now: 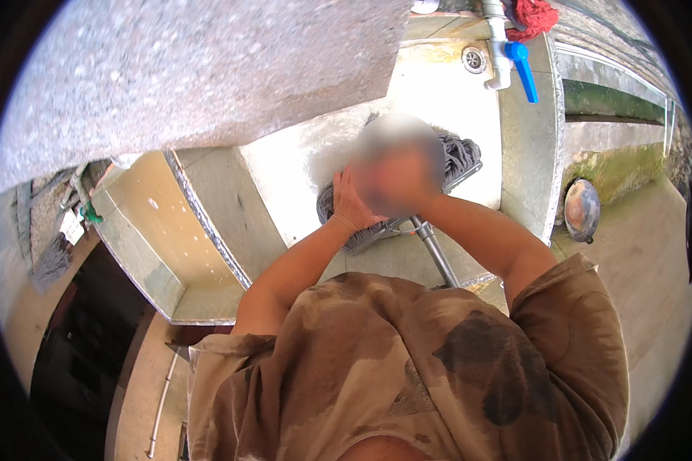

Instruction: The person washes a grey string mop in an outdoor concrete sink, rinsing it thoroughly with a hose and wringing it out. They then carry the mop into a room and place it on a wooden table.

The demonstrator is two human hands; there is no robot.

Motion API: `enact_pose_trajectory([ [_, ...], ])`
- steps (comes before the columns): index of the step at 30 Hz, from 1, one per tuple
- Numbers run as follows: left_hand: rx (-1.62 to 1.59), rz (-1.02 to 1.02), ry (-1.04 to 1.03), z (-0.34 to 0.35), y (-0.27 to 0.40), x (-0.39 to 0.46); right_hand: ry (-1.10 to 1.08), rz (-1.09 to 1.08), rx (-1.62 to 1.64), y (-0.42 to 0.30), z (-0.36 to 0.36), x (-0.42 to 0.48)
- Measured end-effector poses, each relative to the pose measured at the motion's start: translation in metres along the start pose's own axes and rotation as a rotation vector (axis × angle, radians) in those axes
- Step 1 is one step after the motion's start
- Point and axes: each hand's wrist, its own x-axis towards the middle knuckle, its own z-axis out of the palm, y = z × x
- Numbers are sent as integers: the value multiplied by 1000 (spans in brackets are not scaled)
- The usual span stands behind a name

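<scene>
A flat mop head with grey string strands (461, 155) lies in a tiled wash basin (438, 72). Its metal handle (435, 248) runs from the mop toward my body. My left hand (350, 201) rests at the left part of the mop head, fingers pointing away from me. My right hand (406, 178) reaches over the middle of the mop from the right. A round blurred patch covers most of my right hand and part of the left, so their grip and what is between them are hidden.
A white pipe tap (499, 69) with a blue lever handle (523, 69) overhangs the basin near a drain (474, 60). Red cloth (533, 20) lies behind it. A speckled stone slab (207, 63) juts in at upper left. Murky water (173, 219) fills a second basin. A rounded pot (582, 210) stands right.
</scene>
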Motion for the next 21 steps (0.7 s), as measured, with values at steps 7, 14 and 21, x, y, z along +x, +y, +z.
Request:
enact_pose_trajectory([
  [7, -65, -28, 29, 4, -10, 8, -25, -82, -99, 15, -9, 29],
  [14, -69, -71, 158, 9, -8, 12, 43, 21, 74, 32, 21, 55],
  [21, -151, -130, 190, 11, -7, 6, 268, 136, 359, 37, 7, 58],
])
